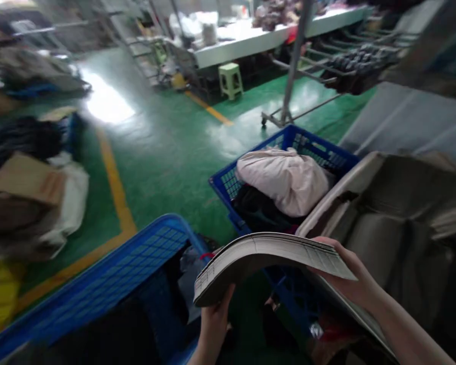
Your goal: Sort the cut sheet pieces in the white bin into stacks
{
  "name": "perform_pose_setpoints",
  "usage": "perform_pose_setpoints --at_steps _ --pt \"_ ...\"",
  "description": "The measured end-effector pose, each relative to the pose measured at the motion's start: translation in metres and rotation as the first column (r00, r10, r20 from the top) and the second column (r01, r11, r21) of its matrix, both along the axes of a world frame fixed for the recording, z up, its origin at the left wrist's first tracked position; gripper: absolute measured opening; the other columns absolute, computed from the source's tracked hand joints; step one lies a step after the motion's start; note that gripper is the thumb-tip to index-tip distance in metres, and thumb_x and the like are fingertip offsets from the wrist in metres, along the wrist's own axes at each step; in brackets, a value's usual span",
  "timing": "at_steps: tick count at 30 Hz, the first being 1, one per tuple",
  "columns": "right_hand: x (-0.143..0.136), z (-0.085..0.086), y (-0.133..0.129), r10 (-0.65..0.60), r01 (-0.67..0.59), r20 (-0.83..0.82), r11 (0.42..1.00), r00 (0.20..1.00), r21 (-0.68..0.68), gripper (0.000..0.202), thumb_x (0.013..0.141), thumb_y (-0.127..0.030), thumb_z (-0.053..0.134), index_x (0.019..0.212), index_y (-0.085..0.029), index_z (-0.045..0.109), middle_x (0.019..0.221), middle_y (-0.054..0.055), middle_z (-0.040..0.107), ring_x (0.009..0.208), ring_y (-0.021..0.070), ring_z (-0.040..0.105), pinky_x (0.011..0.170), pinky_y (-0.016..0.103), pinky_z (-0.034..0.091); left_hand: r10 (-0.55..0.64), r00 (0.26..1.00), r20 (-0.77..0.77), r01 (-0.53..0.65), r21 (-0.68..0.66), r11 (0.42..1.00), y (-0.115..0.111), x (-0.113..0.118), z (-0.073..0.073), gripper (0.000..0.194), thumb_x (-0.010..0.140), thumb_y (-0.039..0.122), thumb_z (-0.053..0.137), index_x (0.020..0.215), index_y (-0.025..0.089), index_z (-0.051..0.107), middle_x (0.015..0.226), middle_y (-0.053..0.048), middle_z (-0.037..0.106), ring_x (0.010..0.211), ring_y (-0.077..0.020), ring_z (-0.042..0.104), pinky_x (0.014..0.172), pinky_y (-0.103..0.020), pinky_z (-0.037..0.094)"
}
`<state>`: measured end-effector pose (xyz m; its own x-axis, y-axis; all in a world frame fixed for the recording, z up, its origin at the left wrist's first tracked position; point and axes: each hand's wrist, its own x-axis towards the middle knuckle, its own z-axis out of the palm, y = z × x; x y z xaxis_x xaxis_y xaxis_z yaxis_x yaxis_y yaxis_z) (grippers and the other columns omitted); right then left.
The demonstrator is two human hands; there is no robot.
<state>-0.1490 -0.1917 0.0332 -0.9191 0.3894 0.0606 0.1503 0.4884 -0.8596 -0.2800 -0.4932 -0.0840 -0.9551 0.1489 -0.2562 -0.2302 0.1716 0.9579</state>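
A thick stack of thin grey sheets (266, 248) bows upward between my two hands, its layered edge facing away from me. My left hand (215, 319) holds the stack's left end from below, thumb against the underside. At the right end, my right hand (345, 274) is wrapped round the sheets, with the fingers partly hidden. The stack is above the gap between a blue basket (167, 223) holding dark cloth and a second blue basket (289, 133) holding a pale cloth bundle (285, 177).
A large open carton (387, 218) with grey-brown lining stands at the right. A wheeled metal rack (289, 91), a green stool (231, 81) and a long white table (228, 48) stand farther off. Sacks and cardboard (30, 182) lie at the left.
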Motion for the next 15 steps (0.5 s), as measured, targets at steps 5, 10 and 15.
perform_pose_setpoints --at_steps 5,10,15 --pt "-0.18 0.019 -0.147 0.618 -0.621 0.084 0.757 0.781 0.204 0.044 0.077 -0.02 0.06 0.119 -0.027 0.048 0.116 0.003 0.06 0.104 0.0188 0.058 0.087 0.027 0.044 0.517 0.738 0.432 -0.641 0.214 0.737 -0.139 0.004 -0.016 0.032 0.072 0.02 0.069 0.103 0.023 0.065 0.117 -0.008 0.064 0.118 -0.0218 0.054 0.101 -0.034 0.042" --pt "-0.336 -0.039 -0.324 0.745 -0.869 0.447 0.417 0.495 0.266 0.059 0.073 -0.039 0.066 0.127 -0.027 0.044 0.103 0.003 0.067 0.092 0.0237 0.064 0.076 0.028 0.046 0.637 0.477 0.606 -0.872 0.237 0.428 -0.223 -0.028 -0.067 0.042 0.076 0.02 0.067 0.117 0.021 0.057 0.115 -0.009 0.064 0.108 -0.02 0.06 0.092 -0.032 0.05" --pt "-0.419 -0.154 -0.49 0.65 -0.965 0.722 0.242 0.239 0.101 0.074 0.059 -0.028 0.077 0.128 -0.023 0.049 0.113 0.009 0.065 0.103 0.0299 0.061 0.081 0.032 0.046 0.575 0.2 0.793 -0.97 0.078 0.231 -0.282 -0.065 -0.143 0.03 0.085 0.027 0.058 0.11 0.011 0.057 0.104 -0.01 0.065 0.089 -0.0177 0.065 0.079 -0.037 0.055"
